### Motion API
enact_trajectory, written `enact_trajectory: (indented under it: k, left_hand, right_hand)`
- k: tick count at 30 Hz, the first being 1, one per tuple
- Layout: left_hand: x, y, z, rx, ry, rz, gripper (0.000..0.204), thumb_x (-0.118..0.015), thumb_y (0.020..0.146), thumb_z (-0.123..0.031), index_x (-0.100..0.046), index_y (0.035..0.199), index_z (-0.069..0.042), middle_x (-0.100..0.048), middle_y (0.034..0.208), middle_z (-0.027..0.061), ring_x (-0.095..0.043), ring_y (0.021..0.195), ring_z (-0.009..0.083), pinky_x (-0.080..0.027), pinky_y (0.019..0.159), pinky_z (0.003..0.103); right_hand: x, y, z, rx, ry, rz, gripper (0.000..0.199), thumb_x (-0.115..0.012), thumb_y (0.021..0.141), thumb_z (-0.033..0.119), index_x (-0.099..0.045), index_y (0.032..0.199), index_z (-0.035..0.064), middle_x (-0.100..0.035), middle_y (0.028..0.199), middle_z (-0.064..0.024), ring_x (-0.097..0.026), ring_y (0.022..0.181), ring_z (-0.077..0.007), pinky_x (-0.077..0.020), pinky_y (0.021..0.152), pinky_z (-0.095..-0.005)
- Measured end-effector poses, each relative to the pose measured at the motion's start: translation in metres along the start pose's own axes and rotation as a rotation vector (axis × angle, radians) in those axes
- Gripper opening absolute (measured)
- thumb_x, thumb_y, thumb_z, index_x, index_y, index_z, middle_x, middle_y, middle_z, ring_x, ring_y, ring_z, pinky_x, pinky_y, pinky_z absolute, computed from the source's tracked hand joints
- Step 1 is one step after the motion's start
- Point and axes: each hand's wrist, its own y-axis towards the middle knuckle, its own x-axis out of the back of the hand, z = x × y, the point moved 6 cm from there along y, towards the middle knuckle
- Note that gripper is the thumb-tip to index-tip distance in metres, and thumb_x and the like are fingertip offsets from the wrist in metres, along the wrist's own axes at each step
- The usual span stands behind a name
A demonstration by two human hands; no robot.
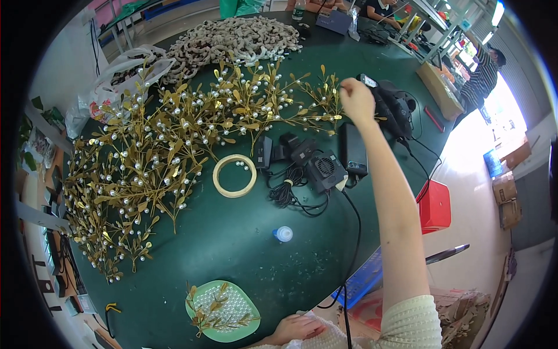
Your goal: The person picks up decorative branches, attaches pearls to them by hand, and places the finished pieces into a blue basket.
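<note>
My right hand (357, 100) reaches across the table with its fingers pinched together beside a gold sprig with white pearl beads (326, 99). Whatever lies between those fingertips is too small to make out. At the near table edge rests my left hand (299, 328), fingers curled in; anything inside them is hidden. Left of it sits a light green tray (251, 302) of white pearl beads (224, 305), with small gold leaf sprigs (203, 320) lying across it. A wide heap of gold pearl-beaded branches (174, 134) covers the table's left side.
Mid-table are a masking tape roll (218, 183), a small bottle with a pale cap (283, 234), a black fan-like device (325, 168) and coiled cable (285, 192). Pale ring-like pieces (232, 41) are piled at the back. A red bin (436, 208) stands off the right edge.
</note>
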Motion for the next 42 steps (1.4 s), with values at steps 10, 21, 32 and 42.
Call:
enact_trajectory:
  k: [10, 21, 32, 42]
  left_hand:
    - [-0.006, -0.006, 0.006, 0.101, 0.041, 0.123, 0.011, -0.063, 0.08, -0.028, -0.06, 0.079, -0.018, -0.058, 0.066, -0.0025, -0.06, 0.064, 0.0121, -0.047, 0.054, 0.022]
    - [0.005, 0.003, -0.003, -0.01, 0.042, -0.075, 0.018, -0.067, 0.075, -0.026, -0.056, 0.064, -0.017, -0.051, 0.052, -0.0022, -0.054, 0.048, 0.0132, -0.042, 0.046, 0.024]
    - [0.005, 0.0, -0.003, -0.008, 0.052, -0.087, 0.015, -0.067, 0.073, -0.023, -0.057, 0.064, -0.017, -0.053, 0.053, -0.0027, -0.055, 0.05, 0.0123, -0.042, 0.047, 0.024]
    - [0.003, 0.001, -0.001, 0.009, 0.014, -0.061, 0.013, -0.068, 0.073, -0.023, -0.058, 0.066, -0.019, -0.051, 0.053, -0.0025, -0.055, 0.049, 0.0122, -0.041, 0.045, 0.024]
  right_hand:
    - [0.003, -0.023, -0.083, -0.166, -0.508, 0.58, 0.019, -0.064, 0.075, 0.021, -0.066, 0.092, 0.0122, -0.065, 0.092, -0.0146, -0.062, 0.088, -0.03, -0.0493, 0.077, -0.0393]
    - [0.066, 0.015, -0.016, 0.078, -0.289, 0.904, 0.011, -0.068, 0.069, 0.013, -0.067, 0.079, 0.0085, -0.065, 0.07, -0.005, -0.062, 0.066, -0.0186, -0.0481, 0.063, -0.0305]
    - [0.115, -0.011, -0.152, -0.68, 0.599, 0.416, 0.015, -0.06, 0.085, 0.024, -0.062, 0.096, 0.0144, -0.057, 0.084, 0.006, -0.051, 0.073, -0.0064, -0.0406, 0.066, -0.0204]
    - [0.095, -0.054, -0.093, -0.592, 1.541, 0.367, 0.016, -0.056, 0.088, 0.024, -0.056, 0.098, 0.0116, -0.052, 0.082, 0.0037, -0.044, 0.068, -0.0087, -0.0378, 0.069, -0.0234]
